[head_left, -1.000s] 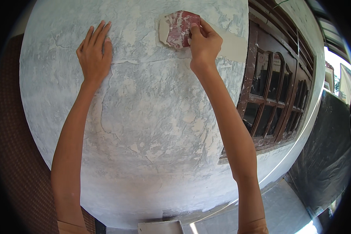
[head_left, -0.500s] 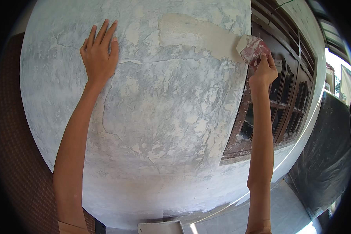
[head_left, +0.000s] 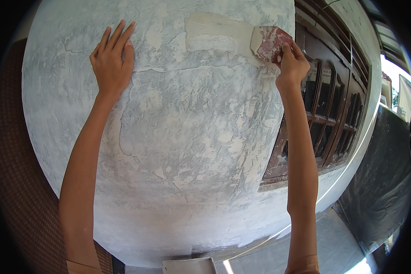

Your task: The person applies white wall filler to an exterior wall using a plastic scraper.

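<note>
A patchy grey-white wall [head_left: 182, 123] with cracks and pale smears fills the middle of the view. My left hand [head_left: 111, 64] rests flat against it at the upper left, fingers spread and holding nothing. Pinched in my right hand [head_left: 293, 66] is a flat reddish putty scraper [head_left: 272, 43], streaked with pale putty. Its left edge lies at the right end of a smooth beige putty patch [head_left: 214, 32] high on the wall. My fingers cover the scraper's lower right corner.
Right of the wall is a dark brown wooden window frame [head_left: 274, 171] with glass panes. A pale rectangular tray [head_left: 189, 266] stands low at the bottom centre. Black sheeting [head_left: 374, 178] hangs at the far right, and a brown woven surface [head_left: 13, 160] borders the left.
My right hand has moved left with the scraper, from beside the window frame over the putty patch's right end. My left hand stays spread on the wall.
</note>
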Tool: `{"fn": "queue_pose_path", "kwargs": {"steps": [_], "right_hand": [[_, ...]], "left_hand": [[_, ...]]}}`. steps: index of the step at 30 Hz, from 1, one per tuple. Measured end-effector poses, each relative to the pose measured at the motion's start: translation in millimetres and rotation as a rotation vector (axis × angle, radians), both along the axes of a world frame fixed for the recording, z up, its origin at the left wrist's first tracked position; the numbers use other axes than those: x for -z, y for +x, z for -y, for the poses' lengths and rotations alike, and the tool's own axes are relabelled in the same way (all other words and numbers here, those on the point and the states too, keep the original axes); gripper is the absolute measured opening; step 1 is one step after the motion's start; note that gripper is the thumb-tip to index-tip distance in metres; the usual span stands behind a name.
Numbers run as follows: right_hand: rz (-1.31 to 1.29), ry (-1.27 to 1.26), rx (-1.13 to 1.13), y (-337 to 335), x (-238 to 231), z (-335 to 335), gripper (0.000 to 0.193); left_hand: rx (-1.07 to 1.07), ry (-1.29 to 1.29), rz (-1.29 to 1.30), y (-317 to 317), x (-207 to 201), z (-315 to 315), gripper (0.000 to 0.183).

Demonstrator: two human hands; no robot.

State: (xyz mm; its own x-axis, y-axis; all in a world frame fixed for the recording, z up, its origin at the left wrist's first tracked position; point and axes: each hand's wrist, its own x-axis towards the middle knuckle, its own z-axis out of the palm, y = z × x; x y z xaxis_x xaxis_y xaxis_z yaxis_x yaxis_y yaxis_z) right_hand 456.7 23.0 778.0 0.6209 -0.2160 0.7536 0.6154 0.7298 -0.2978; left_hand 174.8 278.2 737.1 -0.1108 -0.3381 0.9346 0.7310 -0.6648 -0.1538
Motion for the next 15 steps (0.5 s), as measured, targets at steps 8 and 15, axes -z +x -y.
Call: {"fn": "queue_pose_path", "kwargs": {"steps": [8,15], "right_hand": [[0.07,0.051,-0.065,13.5,9.4,16.5,0.027],[0.328,-0.149,0.097,-95.1,12.0,-60.4,0.034]], "left_hand": [[-0.044,-0.011,0.041,2.0,-1.1,6.1,0.042],[0.003,-0.004,0.014,5.4,-1.6,11.4,0.041]]}}
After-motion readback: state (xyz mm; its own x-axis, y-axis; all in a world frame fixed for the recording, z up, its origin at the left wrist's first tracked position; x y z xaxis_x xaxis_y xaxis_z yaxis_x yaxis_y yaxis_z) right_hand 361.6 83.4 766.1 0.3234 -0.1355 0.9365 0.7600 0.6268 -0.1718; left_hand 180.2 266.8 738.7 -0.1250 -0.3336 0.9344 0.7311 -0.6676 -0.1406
